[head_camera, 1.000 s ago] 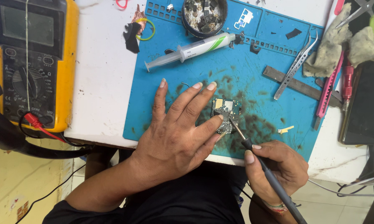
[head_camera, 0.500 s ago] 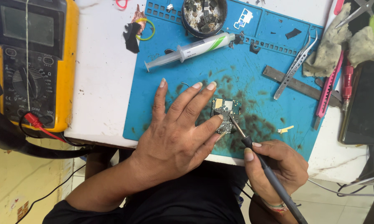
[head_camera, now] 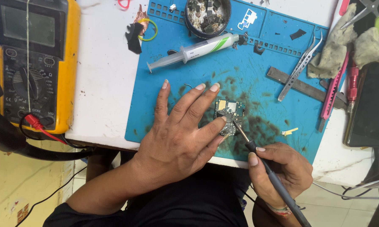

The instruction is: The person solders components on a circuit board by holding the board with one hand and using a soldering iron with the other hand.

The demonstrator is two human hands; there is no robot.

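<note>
- Blue silicone work mat (head_camera: 256,59) covers most of the white table (head_camera: 105,84) in the head view, smeared with dark residue around its middle.
- Small circuit board (head_camera: 229,114) lies flat on the mat's near half, in the thick of that residue, well apart from the other tools.
- Left hand (head_camera: 181,134) rests palm-down over the mat with fingers spread; one fingertip touches the board's left edge and pins it, so nothing is grasped.
- Right hand (head_camera: 282,168) is closed in a pen-like grip around a thin soldering iron (head_camera: 265,168), whose tip touches the board's lower right corner.
- Judging by its look, the board is light, stiff and fragile, likely to slide on the mat; it is best steadied by its bare edges, away from the components.
- Farther up the mat lie a flux syringe (head_camera: 193,51) with a green-striped body, a round tin of small parts (head_camera: 207,16) and metal tweezers (head_camera: 301,67).
- A yellow multimeter (head_camera: 33,63) sits at the table's left, a red probe lead plugged in.
- Pink-handled tools and rags crowd the right edge.
</note>
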